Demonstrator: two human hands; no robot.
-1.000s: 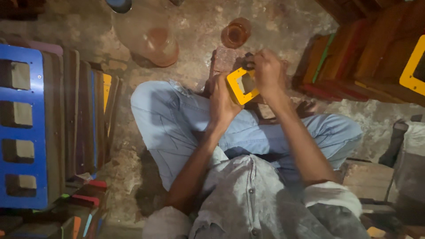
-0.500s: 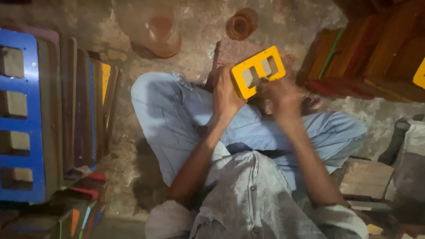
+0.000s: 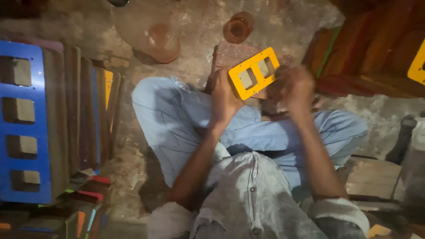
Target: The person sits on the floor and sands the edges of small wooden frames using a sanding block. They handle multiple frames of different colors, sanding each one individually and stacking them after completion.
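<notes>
At the far left a tall blue painted frame with four square openings (image 3: pixel 24 124) stands on edge against a row of dark wooden boards (image 3: pixel 79 115), with more coloured pieces stacked at its foot. Further along the rough concrete floor (image 3: pixel 133 177), a clear plastic bottle with brownish liquid (image 3: pixel 152 33) lies near a small round brown cup (image 3: pixel 238 27). The person sits cross-legged in pale blue trousers (image 3: pixel 177 119), and the left hand (image 3: pixel 225 95) closes its grip on the lower left end of a small yellow rectangular frame with two square windows (image 3: pixel 253 73), holding it tilted above the knees and in front of a reddish brick-like block (image 3: pixel 230 55). The right hand (image 3: pixel 293 88) sits at the frame's right end; it is blurred, so whether its grip is closed on the frame or on some small tool I cannot tell, though it seems to be working the edge. To do this well, the left hand should keep the piece firmly braced and steady, thumb clear of the windows, while the right hand works in short, even strokes along one edge at a time, turning the frame rather than twisting the wrist. At the right, a stack of red and dark wooden frames (image 3: pixel 367 53) leans, one more yellow piece (image 3: pixel 418 66) showing at the border.
</notes>
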